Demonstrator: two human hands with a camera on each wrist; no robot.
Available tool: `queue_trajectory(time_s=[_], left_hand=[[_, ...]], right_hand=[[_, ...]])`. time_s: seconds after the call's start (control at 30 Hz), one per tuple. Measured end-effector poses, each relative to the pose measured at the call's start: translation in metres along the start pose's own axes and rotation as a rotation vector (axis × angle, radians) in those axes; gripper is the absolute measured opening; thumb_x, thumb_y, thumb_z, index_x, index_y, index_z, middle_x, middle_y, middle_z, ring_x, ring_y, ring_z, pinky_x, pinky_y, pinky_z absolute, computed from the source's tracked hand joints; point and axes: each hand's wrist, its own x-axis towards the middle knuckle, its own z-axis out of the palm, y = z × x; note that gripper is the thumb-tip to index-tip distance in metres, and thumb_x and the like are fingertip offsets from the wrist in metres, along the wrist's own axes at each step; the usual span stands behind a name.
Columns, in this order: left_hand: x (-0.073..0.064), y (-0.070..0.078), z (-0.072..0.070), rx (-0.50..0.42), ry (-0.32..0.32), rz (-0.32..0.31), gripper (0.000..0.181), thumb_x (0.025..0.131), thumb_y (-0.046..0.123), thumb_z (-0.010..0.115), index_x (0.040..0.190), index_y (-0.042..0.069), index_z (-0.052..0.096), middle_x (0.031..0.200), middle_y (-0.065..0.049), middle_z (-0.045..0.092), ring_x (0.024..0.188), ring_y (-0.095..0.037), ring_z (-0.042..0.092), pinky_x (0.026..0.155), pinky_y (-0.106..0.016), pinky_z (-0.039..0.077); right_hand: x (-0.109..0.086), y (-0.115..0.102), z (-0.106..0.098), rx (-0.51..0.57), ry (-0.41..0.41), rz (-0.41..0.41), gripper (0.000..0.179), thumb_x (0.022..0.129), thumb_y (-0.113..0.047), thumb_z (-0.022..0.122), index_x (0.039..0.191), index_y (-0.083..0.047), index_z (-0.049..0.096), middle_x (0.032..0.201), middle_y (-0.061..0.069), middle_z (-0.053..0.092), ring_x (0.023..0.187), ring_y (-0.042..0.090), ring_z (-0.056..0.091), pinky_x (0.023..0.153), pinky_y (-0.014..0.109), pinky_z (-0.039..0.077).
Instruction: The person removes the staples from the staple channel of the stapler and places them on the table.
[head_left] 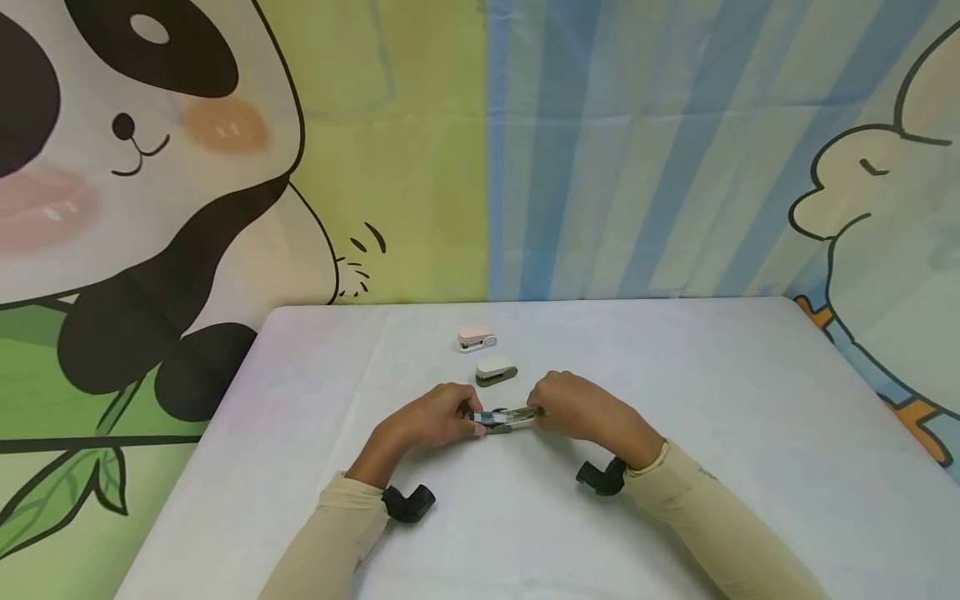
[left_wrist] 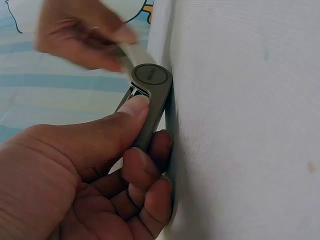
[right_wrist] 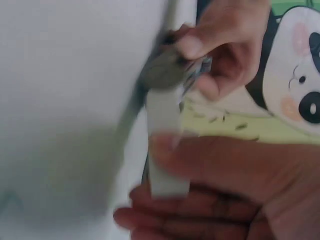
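Observation:
Between both hands, just over the white table, is a small stapler [head_left: 504, 417] with a grey-green base and a pale lever. Its lever is swung open from the base at the round hinge [left_wrist: 152, 75]. My left hand [head_left: 438, 412] pinches the base end, its thumb on the metal staple channel in the left wrist view. The pale lever [right_wrist: 164, 112] is between the thumb and fingers of my right hand [head_left: 581, 410], blurred in the right wrist view. Just beyond stands a white stapler [head_left: 496, 369] with a grey-green base.
Farther back on the table [head_left: 712, 367] sits a pink stapler [head_left: 477, 337] with a white base. Black angled pieces [head_left: 408, 504] are at both wrists. Behind the table's far edge hangs a printed cloth [head_left: 412, 150] with a panda and stripes.

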Motion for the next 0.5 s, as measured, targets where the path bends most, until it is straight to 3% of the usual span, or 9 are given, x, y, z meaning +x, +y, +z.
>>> queue_trajectory(time_s=[0.1, 0.27, 0.33, 0.4, 0.5], left_hand=[[0.001, -0.002, 0.001, 0.004, 0.004, -0.014, 0.015, 0.087, 0.014, 0.075, 0.095, 0.009, 0.064, 0.081, 0.004, 0.061, 0.07, -0.012, 0.05, 0.064, -0.029, 0.042], [0.001, -0.004, 0.002, 0.006, -0.005, -0.016, 0.015, 0.086, 0.014, 0.076, 0.094, 0.008, 0.063, 0.081, 0.004, 0.061, 0.07, -0.012, 0.049, 0.063, -0.029, 0.041], [0.001, -0.004, 0.002, 0.007, -0.008, -0.017, 0.016, 0.087, 0.014, 0.076, 0.094, 0.009, 0.063, 0.081, 0.004, 0.061, 0.07, -0.012, 0.049, 0.063, -0.029, 0.041], [0.001, -0.004, 0.002, 0.01, -0.01, -0.012, 0.016, 0.087, 0.016, 0.076, 0.095, 0.009, 0.063, 0.081, 0.004, 0.06, 0.07, -0.012, 0.05, 0.063, -0.029, 0.041], [0.002, -0.002, 0.001, 0.01, -0.009, -0.005, 0.017, 0.087, 0.016, 0.076, 0.094, 0.009, 0.063, 0.081, 0.004, 0.06, 0.07, -0.012, 0.05, 0.064, -0.03, 0.042]], right_hand=[[0.0, 0.003, 0.004, -0.059, -0.033, 0.045, 0.015, 0.085, -0.016, 0.077, 0.098, -0.007, 0.076, 0.09, 0.0, 0.071, 0.083, 0.017, 0.063, 0.072, 0.034, 0.05], [0.0, 0.002, 0.008, -0.16, 0.037, 0.043, 0.018, 0.083, -0.027, 0.079, 0.096, -0.014, 0.078, 0.09, -0.004, 0.071, 0.082, 0.016, 0.062, 0.076, 0.037, 0.046], [-0.001, 0.0, 0.008, -0.235, 0.107, 0.039, 0.022, 0.082, -0.037, 0.078, 0.095, -0.019, 0.078, 0.094, -0.005, 0.07, 0.085, 0.017, 0.06, 0.08, 0.039, 0.043], [-0.001, -0.005, 0.008, -0.284, 0.229, 0.019, 0.025, 0.084, -0.041, 0.076, 0.095, -0.02, 0.078, 0.096, -0.004, 0.069, 0.088, 0.019, 0.058, 0.08, 0.04, 0.04], [0.004, -0.014, 0.008, -0.189, 0.386, -0.08, 0.021, 0.089, -0.033, 0.073, 0.097, -0.014, 0.076, 0.095, 0.0, 0.066, 0.087, 0.019, 0.056, 0.077, 0.035, 0.044]])
